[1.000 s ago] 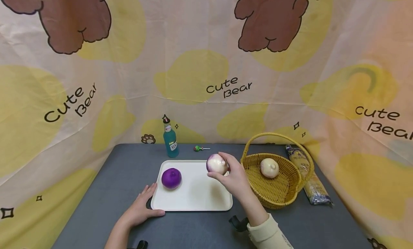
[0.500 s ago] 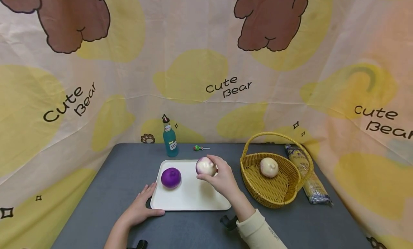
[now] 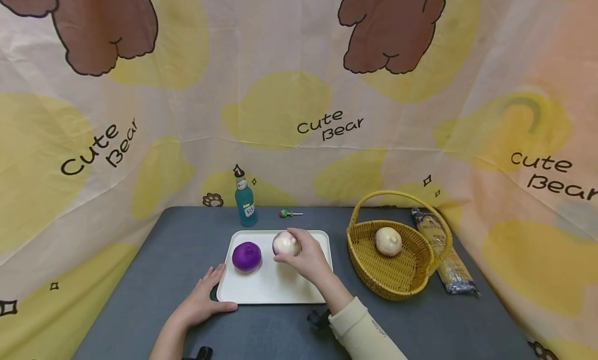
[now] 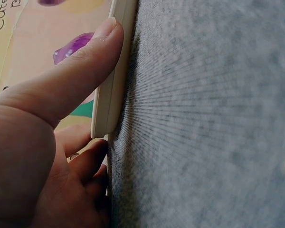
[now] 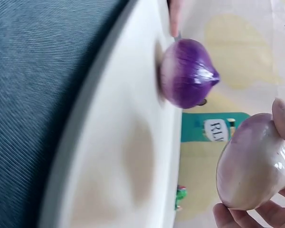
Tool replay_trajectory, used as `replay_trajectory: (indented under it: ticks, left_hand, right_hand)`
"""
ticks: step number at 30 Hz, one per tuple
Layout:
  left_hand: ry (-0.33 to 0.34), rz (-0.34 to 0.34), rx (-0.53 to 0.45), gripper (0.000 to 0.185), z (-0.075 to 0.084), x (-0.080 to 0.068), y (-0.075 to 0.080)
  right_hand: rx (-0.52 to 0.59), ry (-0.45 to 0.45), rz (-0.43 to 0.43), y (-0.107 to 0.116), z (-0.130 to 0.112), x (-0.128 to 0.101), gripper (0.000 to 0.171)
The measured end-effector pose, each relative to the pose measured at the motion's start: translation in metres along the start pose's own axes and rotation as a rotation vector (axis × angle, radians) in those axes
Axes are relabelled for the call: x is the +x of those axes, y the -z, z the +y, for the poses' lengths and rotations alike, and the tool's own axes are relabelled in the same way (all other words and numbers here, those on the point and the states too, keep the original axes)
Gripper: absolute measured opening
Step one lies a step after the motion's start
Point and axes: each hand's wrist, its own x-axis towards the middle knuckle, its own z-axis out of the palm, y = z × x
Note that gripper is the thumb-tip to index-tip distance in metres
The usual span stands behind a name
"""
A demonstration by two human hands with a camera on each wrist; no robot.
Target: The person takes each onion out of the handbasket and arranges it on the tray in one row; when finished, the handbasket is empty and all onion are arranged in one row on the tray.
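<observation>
My right hand [image 3: 307, 256] pinches a pale onion tinged purple [image 5: 251, 166] between thumb and fingers. In the right wrist view this onion is held apart from the white tray [image 3: 271, 292], whose surface carries its shadow. On the tray's left part sits a deep purple onion [image 3: 246, 257]. At the tray's front left corner, my left hand [image 3: 201, 300] is spread, its fingers fairly straight along the left side. The left wrist view shows its thumb [image 4: 92, 52] lying against the tray's front rim.
Right of the tray stands a yellow woven basket [image 3: 374, 287] with a white onion [image 3: 388, 241] inside. A clear-and-yellow packet [image 3: 450, 266] lies beyond it. Behind the tray are an upright teal bottle [image 3: 245, 202] and a small lollipop [image 3: 286, 213].
The right hand has carried the pale onion leftward over the tray and slightly lower, closer to the purple onion. The left hand has stayed at the tray's corner.
</observation>
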Motion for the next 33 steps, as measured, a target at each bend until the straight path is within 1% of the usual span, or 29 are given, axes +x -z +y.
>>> replay_trajectory:
  ticks: [5, 11, 17, 19, 24, 29, 33]
  left_hand:
    - [0.011, 0.002, 0.008, 0.123, 0.000, 0.000, -0.001]
    - [0.006, 0.002, 0.011, 0.122, 0.000, 0.003, -0.001]
    - [-0.001, 0.000, 0.018, 0.122, 0.000, 0.004, -0.001]
    - [-0.002, -0.003, 0.018, 0.122, 0.001, 0.003, 0.000]
    - [0.003, -0.005, 0.021, 0.122, 0.001, 0.002, -0.001]
    - [0.004, -0.001, 0.022, 0.122, 0.000, 0.002, -0.001]
    - [-0.002, -0.002, 0.019, 0.122, 0.000, 0.002, -0.001]
  right_hand:
    - [-0.012, -0.001, -0.038, -0.012, 0.009, 0.002, 0.077]
    - [-0.065, -0.015, -0.062, -0.026, 0.016, 0.006, 0.077]
    - [-0.099, -0.070, -0.074, -0.036, 0.023, 0.008, 0.076]
    - [-0.113, -0.075, -0.076, -0.038, 0.026, 0.008, 0.076]
    - [-0.110, -0.078, -0.084, -0.040, 0.028, 0.006, 0.077]
    - [-0.113, -0.067, -0.127, -0.039, 0.025, 0.004, 0.077]
    - [-0.128, -0.086, -0.128, -0.037, 0.021, 0.002, 0.078]
